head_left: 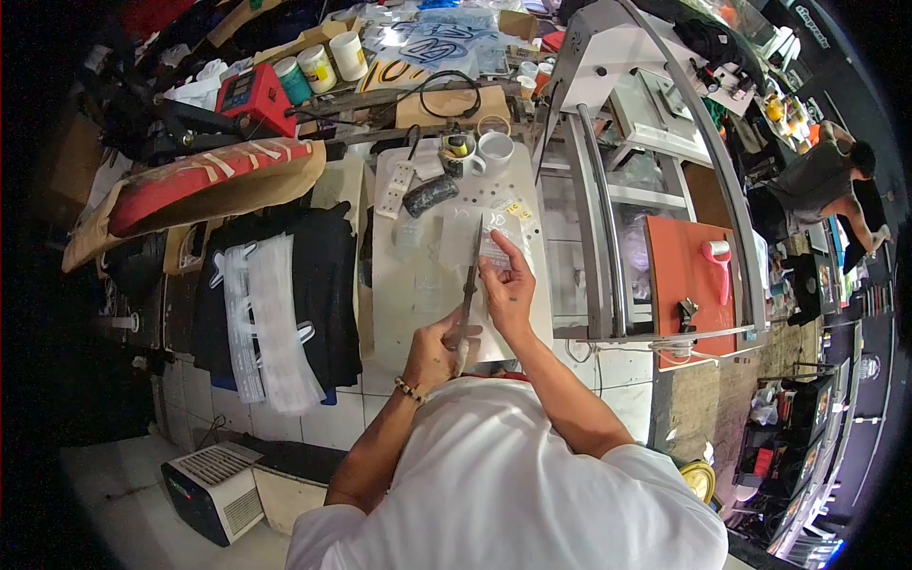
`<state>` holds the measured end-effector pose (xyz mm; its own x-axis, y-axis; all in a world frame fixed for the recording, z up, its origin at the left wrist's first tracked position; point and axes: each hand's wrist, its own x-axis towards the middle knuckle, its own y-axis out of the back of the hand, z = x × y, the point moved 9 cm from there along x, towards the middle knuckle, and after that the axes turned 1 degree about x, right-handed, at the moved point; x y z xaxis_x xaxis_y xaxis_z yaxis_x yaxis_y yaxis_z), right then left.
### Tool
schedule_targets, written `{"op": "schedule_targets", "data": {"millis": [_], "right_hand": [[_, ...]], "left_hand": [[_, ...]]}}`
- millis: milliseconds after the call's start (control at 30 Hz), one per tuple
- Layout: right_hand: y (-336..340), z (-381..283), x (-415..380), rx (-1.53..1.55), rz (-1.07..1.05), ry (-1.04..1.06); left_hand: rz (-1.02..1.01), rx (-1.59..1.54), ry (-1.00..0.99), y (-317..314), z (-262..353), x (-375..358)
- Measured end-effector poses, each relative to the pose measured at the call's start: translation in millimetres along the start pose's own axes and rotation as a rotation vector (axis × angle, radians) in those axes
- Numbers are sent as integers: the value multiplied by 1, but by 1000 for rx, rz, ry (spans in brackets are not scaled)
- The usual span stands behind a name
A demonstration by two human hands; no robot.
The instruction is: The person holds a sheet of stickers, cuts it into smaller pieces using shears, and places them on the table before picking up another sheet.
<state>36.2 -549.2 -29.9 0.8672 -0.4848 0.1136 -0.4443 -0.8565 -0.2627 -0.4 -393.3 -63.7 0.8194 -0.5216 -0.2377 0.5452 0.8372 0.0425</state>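
Upright in front of me, my left hand (439, 350) is wrapped round the lower end of a pair of scissors (472, 261), seen nearly edge-on with the long dark blades pointing away from me. My right hand (509, 290) pinches a clear film sheet (496, 226) with white print, just right of the blades. Whether the blades touch the film cannot be made out. Under both hands lies a pale worktable (394, 313). Small yellow printed pieces (518, 209) and further faint clear prints lie on it.
A white mug (495, 152), black roll (430, 196) and power strip (394, 188) sit at the table's back. Left are black fabric with film strips (285, 323) and an open heat press (209, 185). A metal frame (603, 218) stands right; another person (825, 180) is beyond.
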Motion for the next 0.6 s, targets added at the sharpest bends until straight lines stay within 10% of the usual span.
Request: {"op": "schedule_targets", "data": {"millis": [600], "right_hand": [[4,37,-25,-210,-27,-78]], "left_hand": [[-62,-102,52,2,-49,7]]}}
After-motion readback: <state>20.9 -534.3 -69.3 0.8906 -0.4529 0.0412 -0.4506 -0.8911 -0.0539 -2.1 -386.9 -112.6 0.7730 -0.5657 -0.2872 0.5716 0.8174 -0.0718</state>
